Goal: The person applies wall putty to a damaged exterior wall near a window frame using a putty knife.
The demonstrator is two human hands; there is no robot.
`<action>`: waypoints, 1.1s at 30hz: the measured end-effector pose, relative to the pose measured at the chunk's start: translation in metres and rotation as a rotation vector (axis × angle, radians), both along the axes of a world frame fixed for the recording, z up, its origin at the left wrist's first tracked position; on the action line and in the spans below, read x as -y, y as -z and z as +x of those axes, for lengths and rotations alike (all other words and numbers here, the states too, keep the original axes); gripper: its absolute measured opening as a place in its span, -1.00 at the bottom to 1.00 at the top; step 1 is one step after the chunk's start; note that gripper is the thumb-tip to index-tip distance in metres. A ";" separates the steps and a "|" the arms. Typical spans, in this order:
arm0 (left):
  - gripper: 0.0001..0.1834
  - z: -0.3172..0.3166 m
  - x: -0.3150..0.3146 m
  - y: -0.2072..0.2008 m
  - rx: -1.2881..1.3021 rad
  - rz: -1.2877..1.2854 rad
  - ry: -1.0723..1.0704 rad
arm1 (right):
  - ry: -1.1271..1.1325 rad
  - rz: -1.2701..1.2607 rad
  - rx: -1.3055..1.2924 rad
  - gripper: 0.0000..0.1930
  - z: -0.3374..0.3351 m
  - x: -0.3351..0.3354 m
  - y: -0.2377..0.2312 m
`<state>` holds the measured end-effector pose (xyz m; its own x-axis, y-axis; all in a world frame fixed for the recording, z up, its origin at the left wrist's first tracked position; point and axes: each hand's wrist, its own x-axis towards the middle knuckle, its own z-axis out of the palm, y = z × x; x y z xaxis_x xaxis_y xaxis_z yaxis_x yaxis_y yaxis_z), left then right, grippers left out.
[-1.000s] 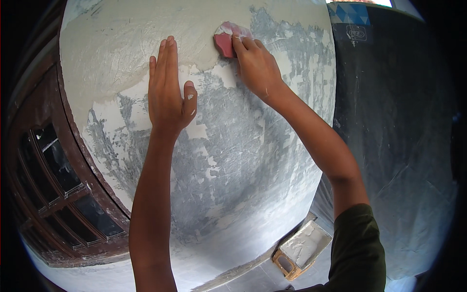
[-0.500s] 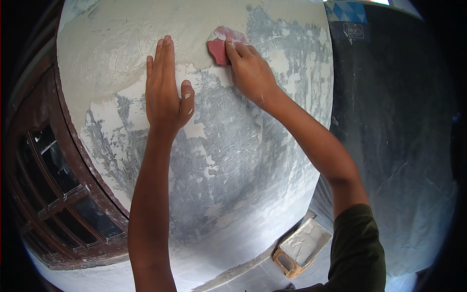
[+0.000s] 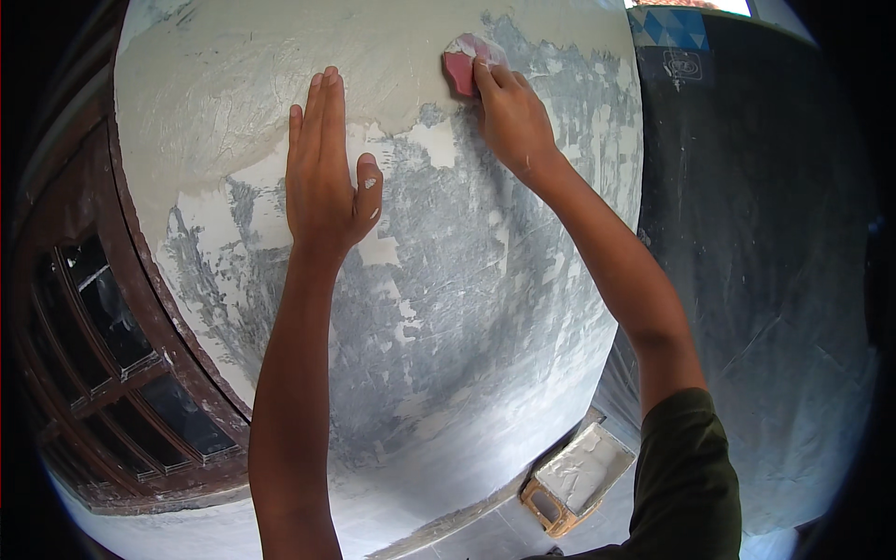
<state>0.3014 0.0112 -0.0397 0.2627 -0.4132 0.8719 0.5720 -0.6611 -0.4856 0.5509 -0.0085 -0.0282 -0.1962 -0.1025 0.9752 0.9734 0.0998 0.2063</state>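
Note:
My left hand [image 3: 322, 173] lies flat against a patchy wall [image 3: 448, 280], fingers together and pointing up, thumb out to the right. My right hand [image 3: 509, 117] presses a small pink-red sanding pad [image 3: 460, 65] onto the wall higher up and to the right. The wall shows smooth beige filler at the top and scraped grey and white patches below. Both forearms reach up from the lower edge.
A dark brown wooden window frame [image 3: 103, 355] with glass panes sits at the left. A dark sheet [image 3: 765, 280] covers the surface at the right. On the floor below stands a flat tray [image 3: 579, 471] holding white filler.
My right hand has slid the pink pad a little up and to the right on the wall. My left hand stays flat in the same spot.

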 end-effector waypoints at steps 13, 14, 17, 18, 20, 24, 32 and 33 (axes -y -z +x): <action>-0.19 -0.003 -0.003 0.001 -0.022 -0.033 0.005 | -0.056 0.004 -0.026 -0.48 -0.004 0.012 -0.016; -0.19 -0.001 -0.003 0.002 -0.024 -0.031 0.008 | -0.004 -0.040 -0.027 -0.48 -0.002 0.007 -0.015; -0.20 -0.005 -0.002 0.003 -0.003 -0.040 0.002 | -0.021 -0.091 0.058 -0.42 -0.027 0.001 0.032; -0.21 -0.004 -0.002 0.003 -0.006 -0.043 -0.002 | -0.048 -0.126 0.081 -0.40 -0.033 0.007 0.051; -0.21 -0.009 -0.002 0.005 -0.006 -0.044 -0.022 | -0.154 -0.218 0.114 -0.36 -0.048 0.023 0.075; -0.22 -0.010 0.000 0.002 -0.014 -0.042 -0.027 | -0.209 -0.072 0.000 -0.45 -0.035 0.041 0.028; -0.23 -0.004 0.000 0.003 -0.016 -0.046 -0.010 | -0.070 -0.075 -0.028 -0.49 -0.005 0.004 0.020; -0.22 -0.005 -0.002 0.003 -0.019 -0.041 -0.013 | -0.054 -0.110 0.002 -0.47 -0.014 0.006 0.042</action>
